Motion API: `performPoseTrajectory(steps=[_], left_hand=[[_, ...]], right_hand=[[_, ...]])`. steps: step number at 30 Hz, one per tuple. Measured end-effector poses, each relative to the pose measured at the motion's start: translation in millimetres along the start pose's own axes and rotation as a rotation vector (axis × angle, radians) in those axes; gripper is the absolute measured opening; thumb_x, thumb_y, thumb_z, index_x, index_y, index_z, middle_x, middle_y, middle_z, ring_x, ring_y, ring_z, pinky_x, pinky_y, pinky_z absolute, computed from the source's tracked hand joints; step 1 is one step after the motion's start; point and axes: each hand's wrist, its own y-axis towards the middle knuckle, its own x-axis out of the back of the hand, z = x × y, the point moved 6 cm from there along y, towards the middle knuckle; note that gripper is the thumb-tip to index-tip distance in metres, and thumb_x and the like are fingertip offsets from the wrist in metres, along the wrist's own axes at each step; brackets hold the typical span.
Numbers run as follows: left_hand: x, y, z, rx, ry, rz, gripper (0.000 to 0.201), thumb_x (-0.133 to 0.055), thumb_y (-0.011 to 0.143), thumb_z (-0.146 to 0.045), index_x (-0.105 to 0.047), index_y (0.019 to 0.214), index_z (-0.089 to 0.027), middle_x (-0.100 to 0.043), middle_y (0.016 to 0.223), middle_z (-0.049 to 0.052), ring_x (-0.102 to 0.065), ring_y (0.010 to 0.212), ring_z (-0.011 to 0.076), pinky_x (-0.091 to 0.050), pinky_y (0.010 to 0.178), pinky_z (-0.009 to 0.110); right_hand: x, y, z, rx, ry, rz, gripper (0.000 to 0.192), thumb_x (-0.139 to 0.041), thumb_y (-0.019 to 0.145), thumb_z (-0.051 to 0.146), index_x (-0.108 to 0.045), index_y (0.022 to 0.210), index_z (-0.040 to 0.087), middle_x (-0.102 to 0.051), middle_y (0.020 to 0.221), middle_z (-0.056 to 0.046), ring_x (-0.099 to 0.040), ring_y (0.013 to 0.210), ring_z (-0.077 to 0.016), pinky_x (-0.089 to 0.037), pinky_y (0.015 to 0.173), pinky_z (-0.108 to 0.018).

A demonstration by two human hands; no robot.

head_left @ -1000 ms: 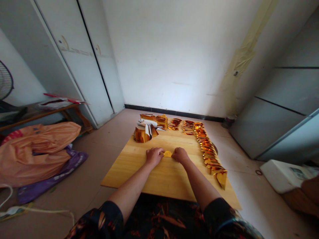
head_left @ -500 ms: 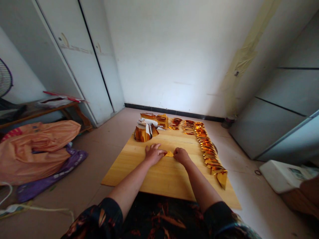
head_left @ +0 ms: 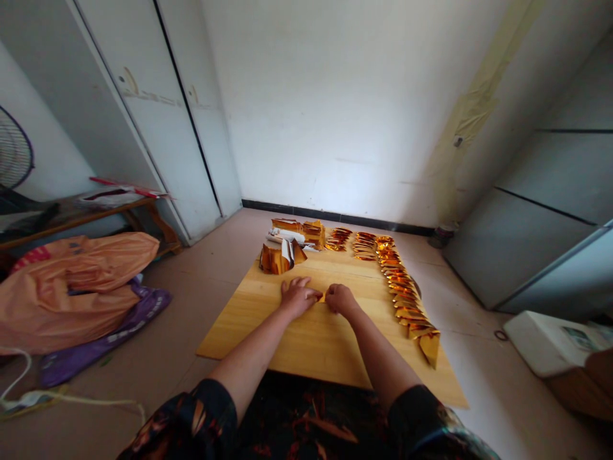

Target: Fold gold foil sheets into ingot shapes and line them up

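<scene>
A small piece of gold foil paper (head_left: 322,297) is between my two hands, low over the wooden board, mostly covered by fingers. My left hand (head_left: 297,298) has its thumb and forefinger closed on the left end of the paper, while its other fingers rest on the board. Curled in a pinch, my right hand (head_left: 340,298) has the paper's right end. Beyond my left hand stands a bent stack of gold foil sheets (head_left: 275,260) with white backs. Along the board's right side runs a long row of folded gold foil pieces (head_left: 401,287).
Shorter rows of folded foil (head_left: 364,245) and a white roll (head_left: 286,236) lie at the far edge of the wooden board (head_left: 268,338). An orange bag (head_left: 96,268) and purple bag (head_left: 110,332) lie on the floor at left. A white box (head_left: 541,342) stands at right.
My right hand has moved left, closer to my left hand, and less of the gold foil paper shows between them. The left hand has stayed nearly in place.
</scene>
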Motion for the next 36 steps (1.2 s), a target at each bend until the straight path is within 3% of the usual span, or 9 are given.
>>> performPoseTrajectory(steps=[6,11,15,19,22,29,36], left_hand=[[-2.4,4,4,-0.037,0.041,0.119,0.031,-0.045,0.085,-0.050,-0.059,0.114,-0.049,-0.029,0.150,-0.006,-0.021,0.137,0.0301,-0.011,0.106,0.061],[-6.5,6,7,-0.041,0.025,0.160,0.034,-0.044,0.086,-0.045,-0.056,0.117,-0.048,-0.025,0.152,-0.007,-0.017,0.139,0.0308,-0.009,0.106,0.063],[-6.8,6,6,-0.020,0.028,0.158,0.036,-0.046,0.084,-0.041,-0.057,0.118,-0.047,-0.024,0.152,-0.007,-0.017,0.139,0.0305,-0.008,0.107,0.062],[-6.4,7,5,-0.004,0.025,0.158,0.036,-0.046,0.083,-0.040,-0.057,0.117,-0.047,-0.024,0.152,-0.008,-0.016,0.139,0.0295,-0.008,0.107,0.062],[-6.3,8,6,0.016,0.020,0.163,0.036,-0.046,0.083,-0.041,-0.057,0.117,-0.046,-0.024,0.152,-0.008,-0.015,0.140,0.0288,-0.007,0.109,0.060],[-3.8,6,5,0.002,-0.002,0.195,0.035,-0.044,0.085,-0.040,-0.058,0.117,-0.044,-0.022,0.153,-0.007,-0.015,0.140,0.0295,-0.006,0.108,0.060],[1.1,3,3,-0.020,0.010,0.219,0.037,-0.042,0.086,-0.038,-0.057,0.120,-0.041,-0.021,0.153,-0.005,-0.015,0.140,0.0304,-0.008,0.108,0.060]], right_hand=[[-2,9,-5,-0.038,-0.066,0.046,0.015,-0.059,0.073,0.025,-0.069,0.079,0.016,-0.066,0.057,-0.004,-0.064,0.055,-0.0138,-0.044,0.057,-0.019],[0,4,3,-0.015,-0.186,0.030,0.034,-0.064,0.069,0.046,-0.069,0.085,0.016,-0.071,0.079,-0.010,-0.067,0.075,-0.0199,-0.046,0.063,-0.022],[2,-1,8,-0.040,-0.266,-0.031,0.038,-0.064,0.069,0.045,-0.068,0.094,0.016,-0.069,0.097,-0.014,-0.065,0.091,-0.0242,-0.047,0.069,-0.026],[2,0,7,-0.079,-0.258,-0.020,0.039,-0.066,0.068,0.044,-0.067,0.096,0.017,-0.068,0.102,-0.014,-0.064,0.095,-0.0245,-0.048,0.073,-0.027],[1,5,3,-0.103,-0.191,0.010,0.035,-0.071,0.064,0.037,-0.067,0.093,0.017,-0.070,0.095,-0.012,-0.066,0.089,-0.0222,-0.049,0.070,-0.025],[-1,10,-14,-0.158,-0.027,0.108,0.018,-0.067,0.064,0.015,-0.065,0.082,0.017,-0.068,0.061,-0.003,-0.063,0.051,-0.0141,-0.046,0.049,-0.019],[4,5,-20,-0.169,0.050,0.111,0.016,-0.066,0.062,0.011,-0.064,0.076,0.017,-0.064,0.052,0.000,-0.060,0.045,-0.0128,-0.047,0.047,-0.018]])
